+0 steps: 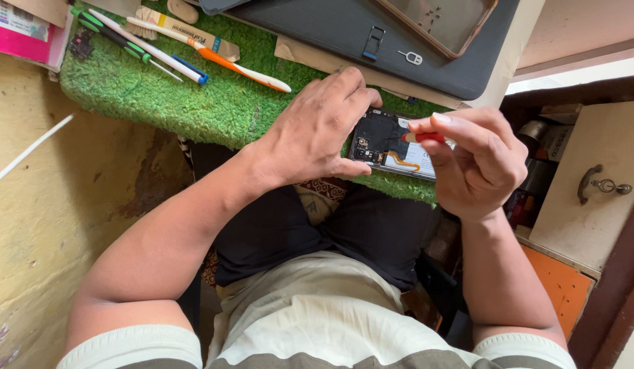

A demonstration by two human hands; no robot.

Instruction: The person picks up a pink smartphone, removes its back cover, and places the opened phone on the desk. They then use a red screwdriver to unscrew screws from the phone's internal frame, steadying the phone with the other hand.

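An opened phone [385,147] with its back cover off lies on a green turf mat [214,102], showing a dark circuit board, an orange ribbon cable and a white battery. My left hand [317,130] grips the phone's left end and holds it down. My right hand [477,160] pinches a small red-handled tool [423,137] whose tip points down at the phone's middle. The tool's tip is hidden by my fingers.
Several screwdrivers and a brush [159,41] lie at the mat's far left. A dark grey mat [344,34] holds a SIM tray [373,42], an ejector pin [411,57] and a clear phone case [440,20]. A drawer with a metal handle [600,184] stands right.
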